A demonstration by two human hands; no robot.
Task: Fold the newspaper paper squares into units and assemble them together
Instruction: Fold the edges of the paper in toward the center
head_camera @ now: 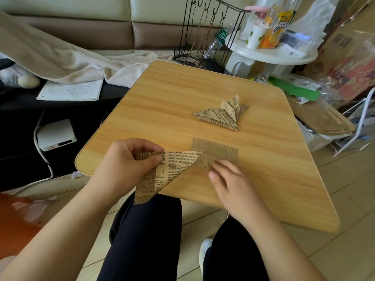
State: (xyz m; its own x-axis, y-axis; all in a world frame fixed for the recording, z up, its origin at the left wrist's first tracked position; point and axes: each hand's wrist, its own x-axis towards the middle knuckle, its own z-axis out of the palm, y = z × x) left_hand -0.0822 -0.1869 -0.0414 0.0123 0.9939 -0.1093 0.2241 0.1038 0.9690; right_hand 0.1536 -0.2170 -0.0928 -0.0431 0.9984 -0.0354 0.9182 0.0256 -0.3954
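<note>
A fresh unit is being started: the left hand [132, 159] pinches a newspaper square [172, 169] folded diagonally over the surface's [182, 88] near edge, the right hand [229, 183] hovers relaxed, so creasing seems next.

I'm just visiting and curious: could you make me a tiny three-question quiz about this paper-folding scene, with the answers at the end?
1. True or false: the left hand pinches a folded newspaper sheet.
2. Where do the finished folded units lie? A) on the person's lap B) on the wooden table, beyond the hands C) on the white side table
3. Fill in: the right hand reaches with relaxed fingers over a flat ______ of newspaper paper.

Key: 1 true; 2 B; 3 square.
</note>
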